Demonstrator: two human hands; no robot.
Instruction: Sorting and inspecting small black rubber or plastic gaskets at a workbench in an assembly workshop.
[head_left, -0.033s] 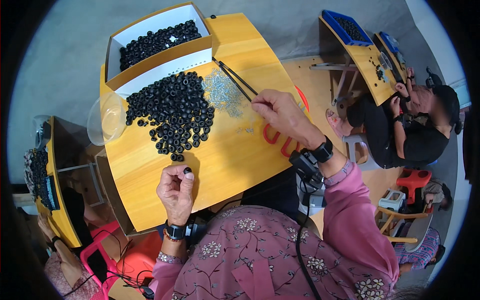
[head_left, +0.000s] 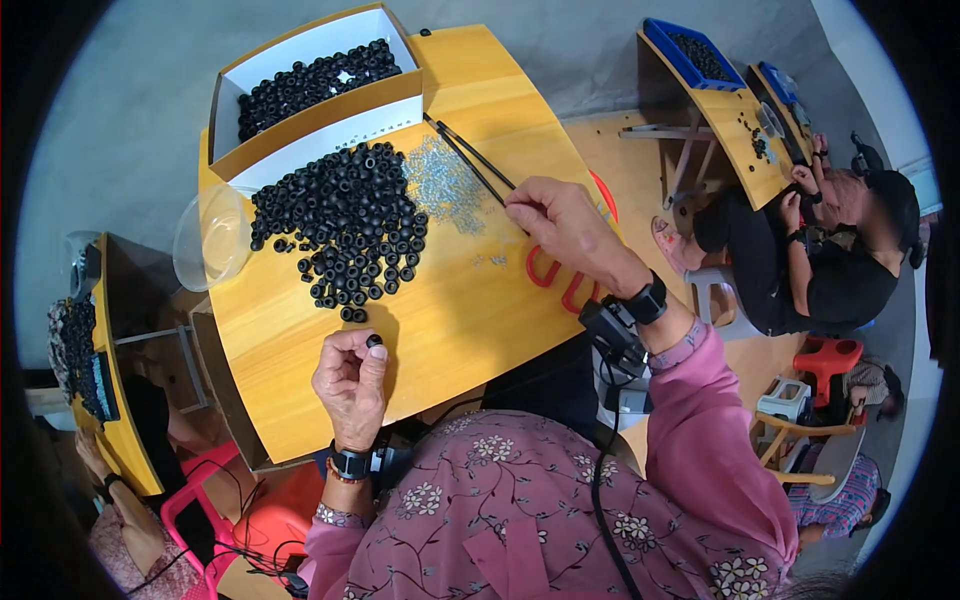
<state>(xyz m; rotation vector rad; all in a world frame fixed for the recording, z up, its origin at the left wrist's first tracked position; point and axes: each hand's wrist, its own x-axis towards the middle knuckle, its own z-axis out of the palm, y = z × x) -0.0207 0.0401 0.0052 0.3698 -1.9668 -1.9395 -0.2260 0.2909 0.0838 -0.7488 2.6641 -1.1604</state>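
My left hand (head_left: 350, 385) is closed near the table's front edge, pinching a small black ring-shaped part (head_left: 374, 341) between thumb and forefinger. Just beyond it lies a heap of similar black parts (head_left: 340, 215), with a couple of loose ones close to my fingers. My right hand (head_left: 565, 225) is closed at the near ends of two thin black sticks (head_left: 470, 152), which slant up and left across small silvery pieces (head_left: 447, 185). Whether those sticks are joined under my fingers is hidden. Beside my right wrist lie red scissor-like handles (head_left: 545, 268), partly covered.
An open cardboard box (head_left: 318, 140) holding more black parts stands at the table's far left. A clear plastic bowl (head_left: 213, 237) overhangs the left edge. To the right, another person sits at a table with a blue tray (head_left: 692, 52). A pink chair (head_left: 205, 510) stands lower left.
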